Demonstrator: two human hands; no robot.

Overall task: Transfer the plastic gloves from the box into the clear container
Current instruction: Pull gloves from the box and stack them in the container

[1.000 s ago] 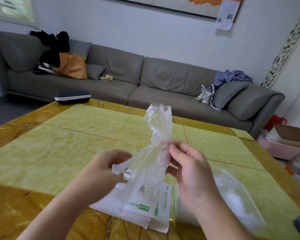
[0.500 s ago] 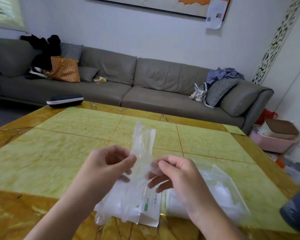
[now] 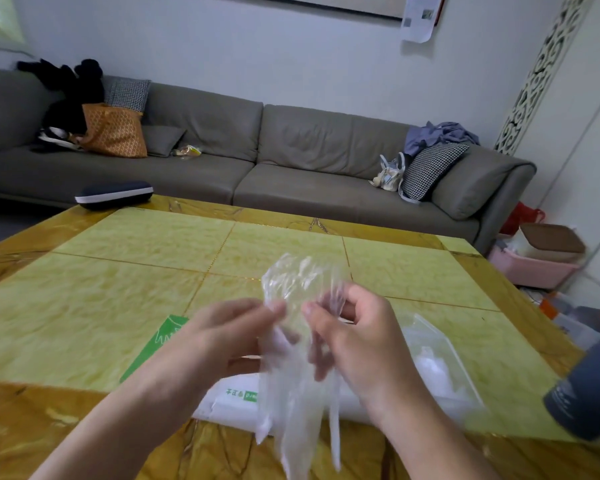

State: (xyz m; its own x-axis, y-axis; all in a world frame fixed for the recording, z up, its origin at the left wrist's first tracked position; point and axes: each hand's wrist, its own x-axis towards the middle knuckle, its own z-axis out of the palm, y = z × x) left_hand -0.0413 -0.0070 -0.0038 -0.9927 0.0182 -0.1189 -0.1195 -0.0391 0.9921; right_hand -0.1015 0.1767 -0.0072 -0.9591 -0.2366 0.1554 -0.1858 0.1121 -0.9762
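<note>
Glove: a thin clear plastic glove [image 3: 300, 344] hangs in the air above the table [image 3: 118, 282], crumpled at the top, its fingers trailing down toward the near edge.
Left hand: the left hand [image 3: 222, 341] pinches the glove's left side between thumb and fingertips, fingers curled.
Right hand: the right hand [image 3: 357, 337] pinches the right side, fingers curled round a fold of the film.
Box: the white and green box [image 3: 236, 396] lies flat on the table just under the hands, partly hidden by them.
Container: the clear container [image 3: 440, 362] lies to the right of the box, beneath the right wrist; something white shows inside, and whether its mouth is open cannot be told.
Weight: next to nothing, by the look of it; a draught would likely move it.
Stiffness: none at all. It sags and folds, so it will not be pushed in by one end.
Slip: the film is probably slick and clingy, apt to slide from a loose pinch or stick to skin.
Fragility: it may stretch or tear if the hands pull apart hard.
Where to hold: best gathered near the crumpled upper part, with the dangling fingers bunched in first.
Also there: a dark bottle [image 3: 586, 386] lies at the right edge, and a grey sofa [image 3: 291, 147] stands behind.
</note>
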